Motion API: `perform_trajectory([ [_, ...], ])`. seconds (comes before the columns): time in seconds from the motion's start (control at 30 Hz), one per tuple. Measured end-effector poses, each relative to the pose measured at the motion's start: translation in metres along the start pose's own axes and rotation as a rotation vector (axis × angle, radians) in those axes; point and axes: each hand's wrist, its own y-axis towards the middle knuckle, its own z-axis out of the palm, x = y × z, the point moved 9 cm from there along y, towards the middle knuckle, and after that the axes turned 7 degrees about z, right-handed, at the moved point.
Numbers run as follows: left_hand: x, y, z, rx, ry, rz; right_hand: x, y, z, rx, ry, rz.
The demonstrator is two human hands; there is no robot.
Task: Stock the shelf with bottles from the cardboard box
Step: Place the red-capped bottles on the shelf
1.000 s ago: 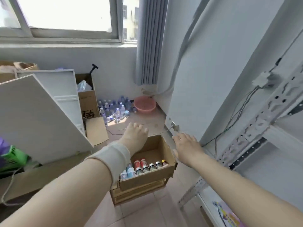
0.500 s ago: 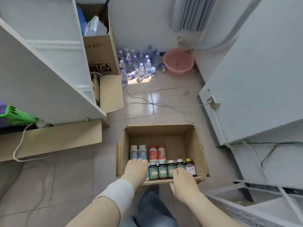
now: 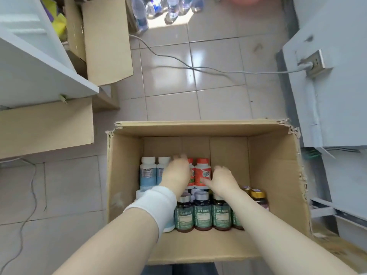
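Note:
An open cardboard box [image 3: 127, 175] sits on the tiled floor below me. It holds white bottles with blue labels [image 3: 147, 173] at the back left, red-capped bottles [image 3: 202, 173] beside them, and a front row of dark green bottles [image 3: 202, 213]. A gold-capped bottle [image 3: 257, 195] stands at the right. My left hand [image 3: 176, 173], with a white wrist band, reaches over the back-row bottles, fingers spread and blurred. My right hand [image 3: 222, 180] is just right of the red-capped bottle, thumb touching it, fingers not closed around anything.
A grey shelf unit [image 3: 337, 96] with a wall socket [image 3: 313, 63] stands on the right; a cable [image 3: 178, 64] runs from it across the floor. White boards [image 3: 29, 66] and flat cardboard [image 3: 45, 126] lie at the left. Water bottles [image 3: 158, 6] stand at the far wall.
My head has tipped down and closer to the box. Both hands have moved from the box's near edge forward into it, onto the back-row bottles.

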Motion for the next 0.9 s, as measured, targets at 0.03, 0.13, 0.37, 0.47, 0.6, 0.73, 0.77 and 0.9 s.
perform_trajectory([
  [0.03,0.001,0.007,0.002,0.003,0.019,-0.004,0.001,0.007,0.003,0.024,0.038,0.010],
  [0.13,0.001,0.020,0.003,0.002,0.052,0.001,-0.001,0.022,0.009,0.050,0.142,0.052],
  [0.37,0.000,0.029,0.003,0.017,-0.068,-0.051,-0.012,0.025,-0.002,0.057,0.282,0.101],
  [0.47,-0.005,0.022,-0.001,-0.026,-0.192,-0.024,-0.023,0.021,-0.020,-0.007,0.355,0.106],
  [0.6,-0.016,0.004,-0.018,-0.116,-0.432,0.066,-0.036,0.004,-0.048,-0.108,0.454,0.086],
  [0.73,-0.033,-0.035,-0.063,-0.277,-0.591,0.194,-0.055,-0.039,-0.066,-0.166,0.654,0.083],
  [0.77,-0.035,-0.049,-0.074,-0.305,-0.654,0.213,-0.058,-0.054,-0.068,-0.161,0.712,0.075],
  [0.9,-0.046,-0.109,-0.103,-0.258,-1.027,0.266,-0.074,-0.133,-0.072,-0.128,0.985,0.049],
])
